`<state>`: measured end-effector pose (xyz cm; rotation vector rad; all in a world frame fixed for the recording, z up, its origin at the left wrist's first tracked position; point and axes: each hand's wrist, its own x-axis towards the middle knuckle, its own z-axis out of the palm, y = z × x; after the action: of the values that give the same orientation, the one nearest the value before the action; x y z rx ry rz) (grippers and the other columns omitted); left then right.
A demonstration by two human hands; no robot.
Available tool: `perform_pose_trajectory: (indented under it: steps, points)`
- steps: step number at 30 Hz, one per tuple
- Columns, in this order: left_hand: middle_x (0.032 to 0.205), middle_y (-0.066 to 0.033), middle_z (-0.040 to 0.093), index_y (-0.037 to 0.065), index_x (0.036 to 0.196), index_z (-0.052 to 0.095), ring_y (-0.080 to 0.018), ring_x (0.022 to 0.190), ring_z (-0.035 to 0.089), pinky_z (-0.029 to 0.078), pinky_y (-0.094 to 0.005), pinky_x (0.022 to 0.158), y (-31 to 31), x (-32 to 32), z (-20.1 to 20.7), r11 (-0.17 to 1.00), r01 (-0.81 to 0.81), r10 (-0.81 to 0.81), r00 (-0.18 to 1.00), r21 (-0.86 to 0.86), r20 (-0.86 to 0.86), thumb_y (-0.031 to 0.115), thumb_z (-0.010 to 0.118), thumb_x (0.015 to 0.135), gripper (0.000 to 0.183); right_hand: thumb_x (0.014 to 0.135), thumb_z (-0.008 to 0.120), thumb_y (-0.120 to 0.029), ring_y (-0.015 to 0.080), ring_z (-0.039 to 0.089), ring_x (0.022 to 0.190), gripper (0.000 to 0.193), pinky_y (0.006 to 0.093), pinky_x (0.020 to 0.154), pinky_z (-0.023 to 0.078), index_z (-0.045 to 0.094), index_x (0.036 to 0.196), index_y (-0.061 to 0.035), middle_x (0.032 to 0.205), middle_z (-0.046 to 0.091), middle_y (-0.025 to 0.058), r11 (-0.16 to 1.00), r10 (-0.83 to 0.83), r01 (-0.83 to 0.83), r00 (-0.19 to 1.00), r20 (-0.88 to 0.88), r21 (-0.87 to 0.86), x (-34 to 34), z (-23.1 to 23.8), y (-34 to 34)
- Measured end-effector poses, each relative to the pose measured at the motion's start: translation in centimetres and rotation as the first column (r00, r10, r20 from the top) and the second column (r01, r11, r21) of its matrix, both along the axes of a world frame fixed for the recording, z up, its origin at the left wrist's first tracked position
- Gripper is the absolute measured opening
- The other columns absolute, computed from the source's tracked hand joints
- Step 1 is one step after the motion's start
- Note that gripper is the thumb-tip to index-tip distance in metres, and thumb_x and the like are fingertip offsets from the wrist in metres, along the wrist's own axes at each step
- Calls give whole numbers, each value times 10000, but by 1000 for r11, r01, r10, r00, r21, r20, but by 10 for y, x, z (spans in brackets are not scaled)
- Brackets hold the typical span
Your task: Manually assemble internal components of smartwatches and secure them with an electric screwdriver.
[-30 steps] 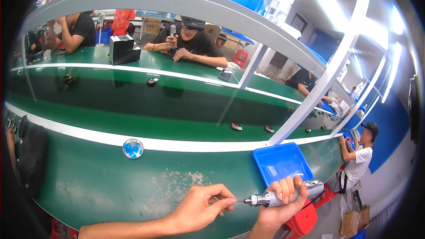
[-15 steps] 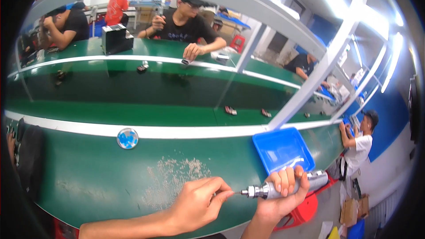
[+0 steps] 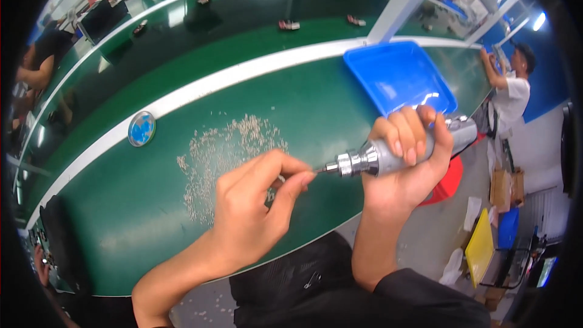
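Note:
A grey powered screwdriver [image 3: 456, 138] with a silver chuck lies in my right hand [image 3: 401, 176], fingers wrapped round its body, its thin bit [image 3: 322, 170] pointing left. My left hand [image 3: 252, 197] is closed in a pinch, thumb and index fingertips meeting at the end of the bit. Whatever is between those fingertips is too small and covered to make out. Under and beyond the left hand, many tiny pale slim pieces [image 3: 228, 152] are scattered over the green table [image 3: 121, 206].
A blue tray [image 3: 395, 76] lies beyond my right hand. Toward the left is a round tin [image 3: 141, 129] with blue and white on it. A white rail [image 3: 243, 68] borders a green conveyor carrying small parts [image 3: 289, 25]. Co-workers sit across and at far right.
The view has tilted down and turned, so the table and tray sit higher and my lap shows. Both hands keep the same hold, with the bit still at the left fingertips.

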<state>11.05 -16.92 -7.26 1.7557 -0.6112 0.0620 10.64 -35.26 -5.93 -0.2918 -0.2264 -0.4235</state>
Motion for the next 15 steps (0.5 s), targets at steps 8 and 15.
perform_pose_trajectory:
  steps: [8,15]
  points:
    - [847,-100,680,-30,1050,622,-148,737,667,523,-247,659,-12,7,1,997,8,-6,999,70,-33,-39,759,762,319,969,482,-209,91,370,500,163,263,561,353,525,875,-83,573,370,-24,999,-19,23,995,-97,43,2,-16,-22]
    - [751,-92,669,-33,890,626,-157,683,661,500,-255,639,-9,109,-5,936,-204,111,945,287,309,7,638,869,47,951,494,-197,105,376,511,137,273,563,347,500,873,-85,593,377,-7,997,-18,39,954,-300,66,-13,-58,-33]
